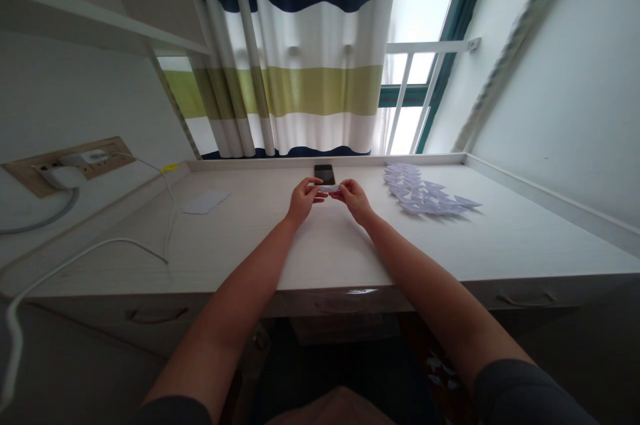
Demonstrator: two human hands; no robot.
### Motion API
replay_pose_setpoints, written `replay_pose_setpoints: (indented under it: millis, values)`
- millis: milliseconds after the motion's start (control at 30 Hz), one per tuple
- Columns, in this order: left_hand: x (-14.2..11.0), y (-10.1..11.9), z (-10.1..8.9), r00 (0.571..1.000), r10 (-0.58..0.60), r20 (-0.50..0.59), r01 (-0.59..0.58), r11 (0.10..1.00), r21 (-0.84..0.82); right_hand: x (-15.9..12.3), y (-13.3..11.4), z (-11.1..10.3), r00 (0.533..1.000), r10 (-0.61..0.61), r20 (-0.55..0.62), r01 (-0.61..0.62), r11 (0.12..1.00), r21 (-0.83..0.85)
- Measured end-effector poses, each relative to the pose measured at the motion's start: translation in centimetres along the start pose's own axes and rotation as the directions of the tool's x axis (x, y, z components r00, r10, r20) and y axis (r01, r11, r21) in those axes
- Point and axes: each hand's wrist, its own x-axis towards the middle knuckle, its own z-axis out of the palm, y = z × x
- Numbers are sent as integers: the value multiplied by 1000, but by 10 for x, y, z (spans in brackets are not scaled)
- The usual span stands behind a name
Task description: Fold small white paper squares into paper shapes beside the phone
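Between my two hands is a small piece of folded white paper [329, 188], held level just above the desk. My left hand [303, 200] pinches its left end with thumb and fingers. At the opposite end, my right hand [353, 198] grips it the same way. Just behind the paper lies a black phone [325, 173], its lower edge partly covered by my fingers. Off to the right, a batch of folded white paper pieces [425, 192] with pointed tips lies in overlapping rows. Some flat white paper [206, 201] rests on the left side.
The white desk [240, 245] has a raised rim at the back and sides. A white cable [170, 212] runs over its left part from a wall socket [90, 162]. Behind stand a striped curtain [300, 78] and a window with white bars [425, 47].
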Motion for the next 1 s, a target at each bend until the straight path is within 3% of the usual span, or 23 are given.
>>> replay_pose_setpoints:
  millis: [200, 500, 700, 1000]
  values:
    - [0, -2, 0, 999, 4, 43, -4, 1000, 19, 0, 0, -1, 1000, -7, 8, 8, 1000, -6]
    - [0, 1, 0, 999, 34, -35, -31, 996, 81, -5, -6, 1, 998, -26, 55, 26, 1000, -4]
    - [0, -1, 1, 999, 41, -3, -40, 994, 105, -10, -12, 0, 983, -90, 160, 111, 985, -133]
    - [-1, 3, 2, 1000, 17, -25, -15, 995, 97, -7, -8, -1, 989, -119, 91, 137, 966, -218]
